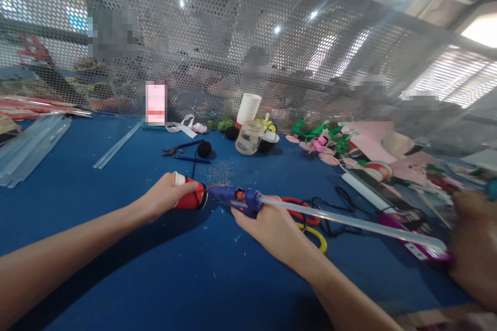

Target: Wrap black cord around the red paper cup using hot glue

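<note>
My left hand (166, 195) is closed round a small red paper cup (190, 197) with a white rim, tipped on its side. Black yarn wraps the cup and runs back to a black yarn ball (204, 149). In my right hand (274, 227) is a blue hot glue gun (233, 195), its nozzle at the cup's right end; I cannot tell if it touches. A long clear glue stick (349, 220) sticks out from the gun's rear. Beyond the cup lie dark-handled pliers (180, 150). Red-and-yellow handled scissors (320, 240) rest behind my right hand.
Spare glue sticks (34, 150) lie at the left. A phone (155, 103) leans against the perforated metal screen (202, 51). Stacked white cups (248, 108) and a clear plastic cup (248, 138) stand at the back. Right are artificial leaves (330, 137), a purple power strip (407, 238) and another person's hand (473, 248).
</note>
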`<state>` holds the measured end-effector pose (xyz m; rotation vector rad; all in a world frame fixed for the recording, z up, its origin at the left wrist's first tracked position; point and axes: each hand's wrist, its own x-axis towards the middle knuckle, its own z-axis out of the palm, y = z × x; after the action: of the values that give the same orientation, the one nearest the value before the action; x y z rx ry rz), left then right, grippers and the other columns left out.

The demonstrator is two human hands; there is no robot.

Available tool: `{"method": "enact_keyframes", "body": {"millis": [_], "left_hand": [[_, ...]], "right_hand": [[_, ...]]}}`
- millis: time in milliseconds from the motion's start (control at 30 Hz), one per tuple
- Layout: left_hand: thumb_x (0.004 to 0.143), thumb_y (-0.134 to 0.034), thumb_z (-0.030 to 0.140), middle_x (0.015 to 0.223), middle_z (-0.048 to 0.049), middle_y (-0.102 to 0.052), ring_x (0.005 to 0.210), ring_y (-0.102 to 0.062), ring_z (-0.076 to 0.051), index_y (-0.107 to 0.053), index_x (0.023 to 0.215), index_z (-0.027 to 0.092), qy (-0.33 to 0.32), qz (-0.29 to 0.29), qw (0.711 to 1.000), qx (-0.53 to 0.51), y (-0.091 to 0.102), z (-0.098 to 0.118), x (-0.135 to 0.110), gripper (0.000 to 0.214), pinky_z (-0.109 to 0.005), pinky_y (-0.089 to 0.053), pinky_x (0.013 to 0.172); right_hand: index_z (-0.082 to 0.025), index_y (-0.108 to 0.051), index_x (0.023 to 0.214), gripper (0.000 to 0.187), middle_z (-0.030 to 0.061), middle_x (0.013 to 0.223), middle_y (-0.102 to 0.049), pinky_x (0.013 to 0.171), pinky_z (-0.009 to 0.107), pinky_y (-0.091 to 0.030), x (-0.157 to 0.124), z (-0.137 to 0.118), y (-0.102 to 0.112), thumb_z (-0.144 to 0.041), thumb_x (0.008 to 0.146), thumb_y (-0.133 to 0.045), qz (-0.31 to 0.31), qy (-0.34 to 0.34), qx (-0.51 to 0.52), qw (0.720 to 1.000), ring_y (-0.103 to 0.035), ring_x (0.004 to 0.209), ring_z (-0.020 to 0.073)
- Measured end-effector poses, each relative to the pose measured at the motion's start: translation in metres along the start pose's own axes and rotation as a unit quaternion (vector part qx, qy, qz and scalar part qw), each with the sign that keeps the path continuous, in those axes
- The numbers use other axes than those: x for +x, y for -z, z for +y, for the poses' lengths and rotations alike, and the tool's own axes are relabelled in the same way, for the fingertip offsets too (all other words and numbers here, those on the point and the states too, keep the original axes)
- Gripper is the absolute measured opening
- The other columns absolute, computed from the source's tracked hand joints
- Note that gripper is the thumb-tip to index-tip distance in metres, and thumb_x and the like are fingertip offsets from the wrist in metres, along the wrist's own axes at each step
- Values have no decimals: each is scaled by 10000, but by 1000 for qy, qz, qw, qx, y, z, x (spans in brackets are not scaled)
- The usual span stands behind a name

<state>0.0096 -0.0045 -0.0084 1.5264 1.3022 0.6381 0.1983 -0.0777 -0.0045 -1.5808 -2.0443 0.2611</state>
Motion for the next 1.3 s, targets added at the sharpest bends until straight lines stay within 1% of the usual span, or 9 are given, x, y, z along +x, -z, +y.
{"method": "enact_keyframes", "body": {"millis": [100,200,333,533,800,933,1033,1167,1300], "left_hand": [[637,-495,449,406,65,-294,389,-220,-68,-438,487,161,-20,-13,999,43,-1,0,-2,330,-231,-132,397],[661,-458,450,410,70,-250,397,-201,-71,-379,469,177,-32,-14,996,79,-1,2,-5,343,-232,-131,398],[663,-442,442,409,71,-242,395,-201,-70,-312,451,191,-32,-9,993,109,-2,4,-7,354,-231,-136,396],[657,-446,451,411,64,-272,396,-222,-74,-345,454,185,-46,-10,991,126,-1,4,-5,350,-225,-150,392],[663,-457,441,418,61,-258,402,-217,-74,-349,457,183,-46,-11,992,118,-2,5,-7,347,-228,-145,394],[655,-468,437,414,60,-276,397,-223,-71,-339,445,183,-41,-7,993,113,-1,5,-7,354,-225,-147,392],[650,-468,445,410,62,-275,397,-226,-72,-358,448,180,-41,-7,992,117,-1,6,-7,351,-226,-147,394],[646,-472,443,400,69,-252,391,-206,-69,-347,434,183,-36,-9,994,102,-2,6,-7,358,-231,-132,399],[620,-507,421,390,71,-286,381,-229,-69,-409,444,172,-18,-9,999,36,-1,5,-4,321,-229,-136,406]], "right_hand": [[-173,-523,637,138,-36,478,-436,392,206,-253,3,0,-1,-211,707,-411,-6,-41,17,999,-316,385,73],[-171,-490,581,139,-39,460,-405,404,207,-258,8,-2,-1,-220,695,-427,-1,-66,14,998,-315,390,71],[-167,-466,544,131,-44,454,-364,436,215,-255,13,-5,-2,-204,669,-456,9,-60,-14,998,-288,416,71],[-173,-492,578,130,-48,454,-353,419,214,-228,15,-2,-5,-202,682,-420,-10,-44,-25,999,-249,405,68],[-180,-466,526,140,-44,429,-347,408,212,-245,13,-8,4,-175,661,-427,-8,-56,-5,998,-280,394,76],[-183,-429,492,182,-41,418,-345,400,212,-250,15,-8,1,-219,669,-443,-1,-82,-15,996,-292,405,82],[-182,-425,505,174,-41,426,-354,413,210,-266,16,-5,-2,-217,676,-437,-2,-73,-19,997,-308,416,83],[-185,-397,497,190,-52,397,-349,382,203,-269,11,-5,2,-227,677,-443,-22,-84,13,996,-311,369,72],[-187,-373,481,229,-53,362,-377,339,192,-281,6,-8,9,-259,678,-464,-51,-122,65,989,-358,333,74]]}}
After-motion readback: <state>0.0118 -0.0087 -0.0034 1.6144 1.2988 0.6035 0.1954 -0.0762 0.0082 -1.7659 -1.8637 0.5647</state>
